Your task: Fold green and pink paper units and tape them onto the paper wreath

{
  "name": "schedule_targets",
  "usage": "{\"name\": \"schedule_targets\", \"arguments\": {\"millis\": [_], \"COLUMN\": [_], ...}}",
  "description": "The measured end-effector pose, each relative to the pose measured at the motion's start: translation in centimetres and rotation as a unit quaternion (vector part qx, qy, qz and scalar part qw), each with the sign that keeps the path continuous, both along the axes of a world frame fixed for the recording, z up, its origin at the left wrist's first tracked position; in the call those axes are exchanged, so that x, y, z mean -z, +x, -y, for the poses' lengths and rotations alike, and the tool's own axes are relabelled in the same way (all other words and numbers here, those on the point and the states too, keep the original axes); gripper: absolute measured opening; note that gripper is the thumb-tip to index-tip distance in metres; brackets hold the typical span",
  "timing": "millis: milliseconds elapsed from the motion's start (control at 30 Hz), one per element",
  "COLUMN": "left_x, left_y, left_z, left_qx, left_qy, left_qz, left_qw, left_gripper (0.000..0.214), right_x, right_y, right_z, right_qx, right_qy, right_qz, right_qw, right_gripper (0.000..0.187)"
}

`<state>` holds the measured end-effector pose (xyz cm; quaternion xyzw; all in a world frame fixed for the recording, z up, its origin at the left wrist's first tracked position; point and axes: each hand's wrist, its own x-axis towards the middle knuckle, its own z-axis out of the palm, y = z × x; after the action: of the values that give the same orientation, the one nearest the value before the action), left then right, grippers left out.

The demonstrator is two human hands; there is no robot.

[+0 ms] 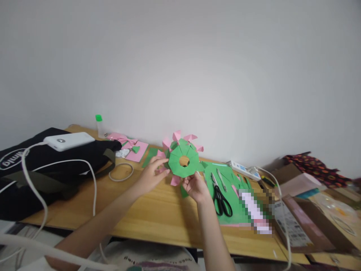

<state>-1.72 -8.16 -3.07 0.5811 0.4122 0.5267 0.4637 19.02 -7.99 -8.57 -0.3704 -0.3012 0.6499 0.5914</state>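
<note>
A folded paper wreath [189, 168] is held up above the wooden table, its green ring facing me with a round hole in the middle. Pink paper petals [176, 136] stick out around its rim. At its left edge, my left hand [154, 174] grips the wreath between thumb and fingers. My right hand [196, 187] pinches the lower right edge from below, and its fingertips are partly hidden. Black-handled scissors [222, 201] lie to the right on green paper [234, 214], beside a slim craft knife [221, 179].
A black bag [42, 180] with a white power bank [70, 141] covers the left side, with white cables trailing across. Behind are a green-capped bottle [100, 128] and pink paper [141, 150]. A power strip [244, 169] and an opened cardboard box [324, 229] sit at right.
</note>
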Motion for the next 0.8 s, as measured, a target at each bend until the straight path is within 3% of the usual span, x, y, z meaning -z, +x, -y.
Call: {"name": "schedule_targets", "arguments": {"millis": [167, 433, 600, 800], "left_x": [0.8, 0.5, 1.2, 2.7], "left_y": [0.3, 1.0, 1.8, 2.8], "left_z": [-0.7, -4.5, -6.8, -7.8], "left_qx": [0.064, 0.176, 0.164, 0.120], "left_qy": [-0.120, -0.262, -0.290, -0.292], "left_qz": [0.078, 0.229, 0.276, 0.263], "left_qw": [0.988, 0.921, 0.902, 0.912], "left_gripper": [0.031, 0.026, 0.018, 0.017], "right_x": [-1.5, -4.5, -4.4, -3.3], "right_y": [0.4, 0.3, 0.2, 0.9], "right_z": [0.6, -1.2, -3.0, -3.9], "right_qx": [0.072, 0.137, 0.142, 0.146], "right_qy": [0.030, 0.084, 0.079, 0.052], "right_qz": [0.078, 0.195, 0.225, 0.224], "right_qw": [0.994, 0.968, 0.961, 0.962], "right_gripper": [0.036, 0.028, 0.021, 0.016]}}
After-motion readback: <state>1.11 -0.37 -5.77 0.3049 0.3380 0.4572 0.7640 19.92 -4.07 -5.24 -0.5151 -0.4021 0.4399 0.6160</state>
